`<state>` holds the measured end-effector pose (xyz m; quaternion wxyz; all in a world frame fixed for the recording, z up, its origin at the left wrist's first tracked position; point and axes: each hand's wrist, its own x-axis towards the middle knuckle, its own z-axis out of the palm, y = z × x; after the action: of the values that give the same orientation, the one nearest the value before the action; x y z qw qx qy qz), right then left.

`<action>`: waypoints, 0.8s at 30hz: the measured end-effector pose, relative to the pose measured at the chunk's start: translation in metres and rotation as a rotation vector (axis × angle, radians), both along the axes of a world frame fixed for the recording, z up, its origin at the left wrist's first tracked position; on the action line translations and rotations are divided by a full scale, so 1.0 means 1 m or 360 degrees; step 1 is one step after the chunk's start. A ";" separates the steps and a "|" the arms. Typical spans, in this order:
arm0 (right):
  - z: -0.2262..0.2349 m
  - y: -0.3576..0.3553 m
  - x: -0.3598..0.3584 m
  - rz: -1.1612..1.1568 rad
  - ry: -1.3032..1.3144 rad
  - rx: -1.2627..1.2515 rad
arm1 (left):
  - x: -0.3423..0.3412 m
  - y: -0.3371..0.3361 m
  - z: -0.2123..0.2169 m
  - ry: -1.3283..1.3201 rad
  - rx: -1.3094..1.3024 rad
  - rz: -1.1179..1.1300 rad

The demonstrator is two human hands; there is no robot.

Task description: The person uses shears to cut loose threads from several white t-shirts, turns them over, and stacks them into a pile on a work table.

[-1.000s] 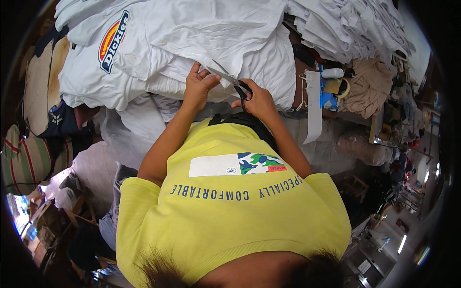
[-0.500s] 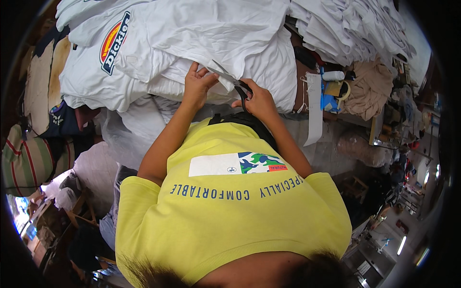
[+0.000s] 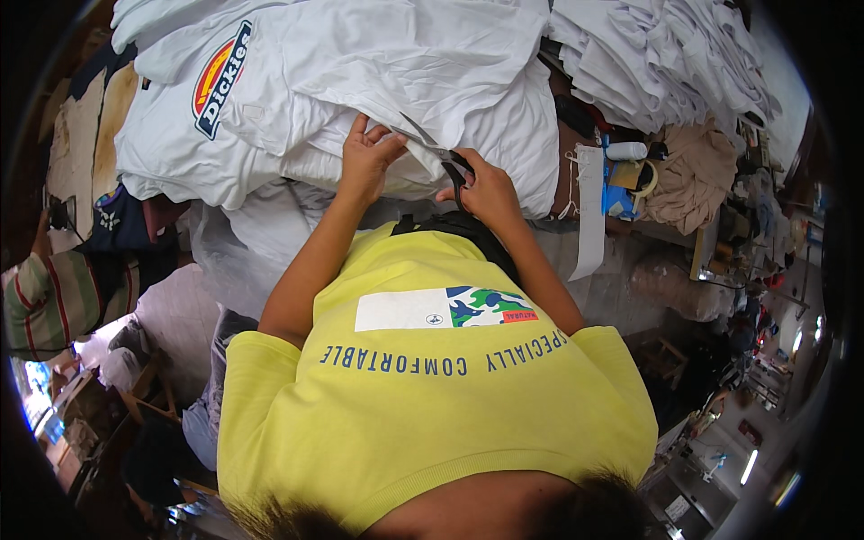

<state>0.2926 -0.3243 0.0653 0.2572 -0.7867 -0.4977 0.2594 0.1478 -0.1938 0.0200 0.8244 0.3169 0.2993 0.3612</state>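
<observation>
A white T-shirt (image 3: 297,81) with a red, yellow and dark blue print lies spread on top of a heap of white garments in front of me. Along its near edge, my left hand (image 3: 367,165) pinches the cloth between thumb and fingers. My right hand (image 3: 489,187) grips black-handled scissors (image 3: 443,153), fingers in the loops. The blades are parted and point up and left over the shirt's edge, close to my left fingertips. Whether cloth or thread lies between the blades, I cannot make out.
More white garments (image 3: 657,58) are piled at the far right. Beside them are a white thread spool (image 3: 626,150), a tape roll (image 3: 646,178), a hanging white strip (image 3: 589,216) and crumpled beige cloth (image 3: 693,175). A person in a striped shirt (image 3: 63,301) is at the left.
Both hands and the scissors stay nearly in place at the shirt's edge. At the far left, the person in stripes has shifted, and an arm now shows. The whole view has moved slightly.
</observation>
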 end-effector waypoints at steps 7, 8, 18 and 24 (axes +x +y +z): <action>-0.019 -0.003 0.005 -0.0037 0.0130 -0.0020 | -0.002 -0.001 0.005 -0.0022 0.0000 -0.0011; -0.023 -0.005 0.007 -0.0053 0.0161 -0.0044 | -0.001 0.000 0.004 -0.0011 0.0001 0.0013; 0.002 0.012 -0.001 0.0074 -0.0054 0.0013 | -0.004 0.002 0.005 0.0004 0.0111 0.0013; -0.016 0.005 0.003 -0.0003 0.0103 0.0140 | -0.005 0.005 0.007 -0.0020 0.0044 0.0049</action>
<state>0.2960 -0.3193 0.0494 0.3078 -0.7662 -0.4993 0.2624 0.1428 -0.1886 0.0274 0.8161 0.3213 0.2940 0.3799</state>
